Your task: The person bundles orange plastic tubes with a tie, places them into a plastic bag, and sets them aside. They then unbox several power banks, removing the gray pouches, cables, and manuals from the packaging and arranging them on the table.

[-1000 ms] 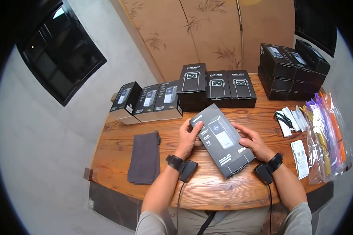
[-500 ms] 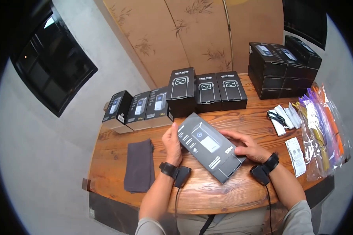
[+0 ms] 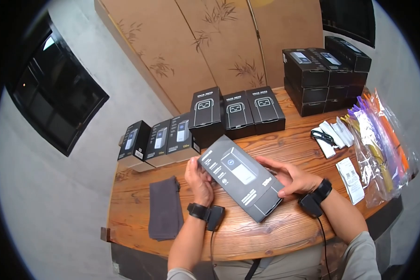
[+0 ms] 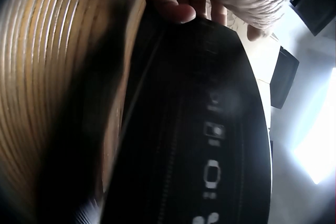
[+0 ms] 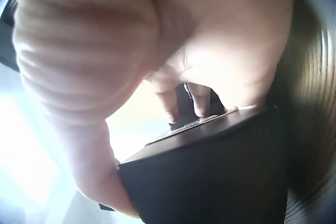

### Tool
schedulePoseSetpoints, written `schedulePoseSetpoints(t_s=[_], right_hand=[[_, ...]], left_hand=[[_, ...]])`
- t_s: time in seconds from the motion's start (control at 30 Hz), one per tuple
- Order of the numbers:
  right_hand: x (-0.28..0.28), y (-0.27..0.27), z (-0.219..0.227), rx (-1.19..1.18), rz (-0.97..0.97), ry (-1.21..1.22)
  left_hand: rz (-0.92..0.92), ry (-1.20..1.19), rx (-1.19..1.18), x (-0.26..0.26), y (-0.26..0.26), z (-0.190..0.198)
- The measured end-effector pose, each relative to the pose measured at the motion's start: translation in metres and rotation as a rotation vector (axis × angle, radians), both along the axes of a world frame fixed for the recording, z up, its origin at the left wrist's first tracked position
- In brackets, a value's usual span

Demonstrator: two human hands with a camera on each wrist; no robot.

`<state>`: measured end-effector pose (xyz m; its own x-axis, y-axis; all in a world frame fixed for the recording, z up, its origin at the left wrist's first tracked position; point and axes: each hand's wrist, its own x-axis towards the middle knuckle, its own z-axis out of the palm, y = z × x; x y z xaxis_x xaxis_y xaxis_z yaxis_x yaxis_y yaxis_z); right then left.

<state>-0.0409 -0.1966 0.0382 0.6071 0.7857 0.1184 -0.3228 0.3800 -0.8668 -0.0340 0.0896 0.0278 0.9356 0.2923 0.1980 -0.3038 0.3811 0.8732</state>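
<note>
A black product box (image 3: 240,175), printed with a picture of a grey device, is tilted over the table in the head view. My right hand (image 3: 296,177) grips its right side, thumb on the printed face near the lower corner and fingers along the edge. In the right wrist view, the thumb and fingers span the box's dark side (image 5: 210,176). My left hand (image 3: 199,183) is at the opposite edge, thumb raised off the printed face. The left wrist view shows fingertips (image 4: 182,14) at the end of the box, beside a face with white icons.
Similar boxes (image 3: 158,140) line the table's back left, with smiling-face boxes (image 3: 235,112) beside them and a stack (image 3: 319,77) at back right. A folded dark cloth (image 3: 164,209) lies left. At right are white packets with a black cable (image 3: 324,136), paper slips (image 3: 350,181) and plastic-bagged coloured strips (image 3: 382,144).
The left thumb has come off the printed face, and the left hand has shifted to the box's outer edge. The box has moved left and tilted; the right hand keeps its grip.
</note>
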Motion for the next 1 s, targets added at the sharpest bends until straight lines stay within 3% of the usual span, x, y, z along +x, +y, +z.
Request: schedulePoseSetpoints(t_s=[0.1,0.2,0.27,0.37,0.5,0.73,0.83,1.0], right_hand=[[-0.002,0.0,0.005,0.087,-0.033,0.092],[-0.01,-0.001,0.024,0.112,-0.067,0.162],[-0.009,-0.002,0.022,0.122,-0.075,0.169],[-0.007,-0.001,0.016,0.11,-0.065,0.205],[-0.005,0.001,0.011,0.034,-0.001,0.179],[-0.004,0.007,-0.004,-0.078,0.056,0.058],[-0.001,0.004,-0.013,-0.174,0.116,0.153],[0.002,-0.005,-0.007,-0.175,0.126,0.118]], left_hand=[[-0.029,-0.054,-0.162,0.002,-0.006,-0.005],[-0.285,0.018,-0.137,-0.008,-0.001,-0.009],[-0.455,0.122,-0.083,-0.011,0.004,-0.022],[-0.648,0.095,-0.007,-0.018,0.0,-0.019],[-0.774,0.219,-0.068,-0.018,0.01,-0.026],[-0.73,0.151,-0.194,-0.019,0.015,-0.027],[-0.677,0.112,-0.37,-0.018,0.011,-0.02],[-0.548,0.068,-0.343,-0.021,0.004,-0.01]])
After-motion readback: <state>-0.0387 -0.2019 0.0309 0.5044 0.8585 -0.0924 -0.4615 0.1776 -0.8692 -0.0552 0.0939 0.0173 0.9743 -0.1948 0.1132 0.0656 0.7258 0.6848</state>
